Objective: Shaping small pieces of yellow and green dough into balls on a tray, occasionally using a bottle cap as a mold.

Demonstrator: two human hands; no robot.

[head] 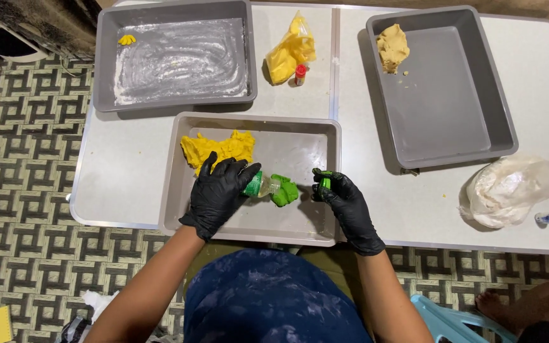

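A small green bottle [253,184] is gripped by the left hand [218,194], which is closed around it, in a black glove. The bottle's long axis lies nearly level, its mouth pointed toward 3 o'clock, at a lump of green dough [284,190] touching or just beside it. The dough rests in the near grey tray [179,190] on the surface [128,190]. At 3 o'clock of the dough, the right hand [341,197] is closed on a small green cap [325,183]. The left hand is judged nearer to the dough. Yellow dough [217,149] lies at 11 o'clock of the left hand.
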